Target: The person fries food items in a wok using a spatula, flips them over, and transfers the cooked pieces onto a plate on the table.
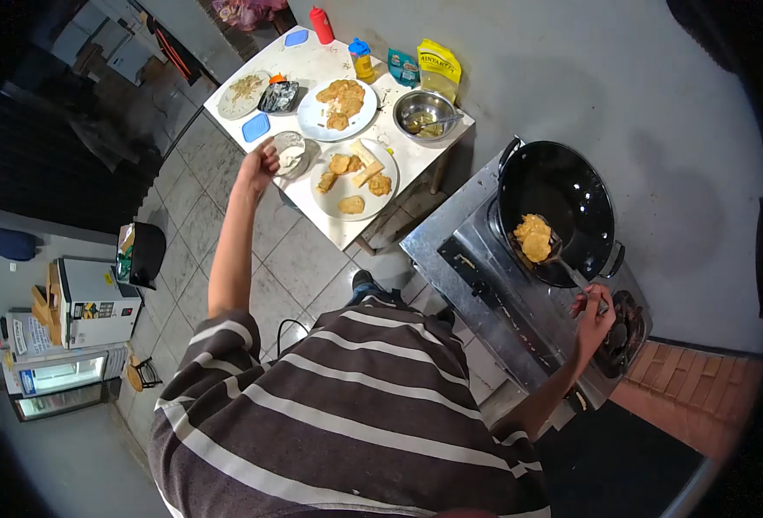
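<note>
My right hand (595, 312) is closed around the handle of a metal spatula (573, 274) over the near side of a black wok (584, 186). A golden fried piece (533, 238) rests on the spatula's head, partly covering it. My left hand (261, 164) is at the near edge of the table, its fingers curled beside a glass bowl (302, 163) holding something white. Whether the fingers touch the rim or pinch something is hard to see. Right of that bowl, a white plate (368, 204) carries several fried pieces and pale rolls.
The wok sits on a metal stove (459, 226). Also on the white table (226, 76) are a plate of fried food (302, 119), a steel bowl (399, 114) with a utensil, a red bottle (321, 26), a blue-capped bottle (361, 62) and a yellow packet (439, 65).
</note>
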Action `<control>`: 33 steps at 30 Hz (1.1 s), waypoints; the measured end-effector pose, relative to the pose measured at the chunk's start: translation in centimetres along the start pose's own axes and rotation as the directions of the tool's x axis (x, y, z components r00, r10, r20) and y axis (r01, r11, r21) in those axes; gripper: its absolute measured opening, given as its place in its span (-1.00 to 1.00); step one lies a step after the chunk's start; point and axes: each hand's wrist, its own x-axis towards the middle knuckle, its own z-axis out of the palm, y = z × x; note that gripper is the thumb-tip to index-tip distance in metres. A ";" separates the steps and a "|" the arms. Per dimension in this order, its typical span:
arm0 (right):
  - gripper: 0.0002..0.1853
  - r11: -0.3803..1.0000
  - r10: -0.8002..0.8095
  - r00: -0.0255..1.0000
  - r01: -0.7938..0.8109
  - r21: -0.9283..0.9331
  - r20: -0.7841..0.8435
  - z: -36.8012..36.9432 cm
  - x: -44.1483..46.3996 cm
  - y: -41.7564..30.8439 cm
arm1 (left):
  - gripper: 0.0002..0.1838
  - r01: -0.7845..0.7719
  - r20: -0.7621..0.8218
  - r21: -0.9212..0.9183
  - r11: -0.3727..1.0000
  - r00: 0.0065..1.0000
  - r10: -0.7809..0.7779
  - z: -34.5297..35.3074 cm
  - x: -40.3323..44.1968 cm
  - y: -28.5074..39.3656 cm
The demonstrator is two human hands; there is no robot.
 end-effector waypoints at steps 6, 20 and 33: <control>-0.75 0.996 -0.009 1.000 0.007 -0.092 -0.030 1.0 -0.2 -1.1 | -0.52 -0.039 0.041 0.187 0.982 0.999 0.031 2.5 2.6 0.4; -0.74 1.000 0.017 0.992 -0.019 -0.014 -0.126 1.7 0.0 -0.2 | -0.48 0.282 0.552 0.031 0.959 0.795 -0.252 9.6 -12.4 -10.3; -0.76 1.000 0.022 0.996 -0.024 -0.013 -0.084 1.6 -0.9 -1.8 | -0.53 0.401 0.597 -0.151 0.904 0.766 -0.240 12.3 -16.9 -13.6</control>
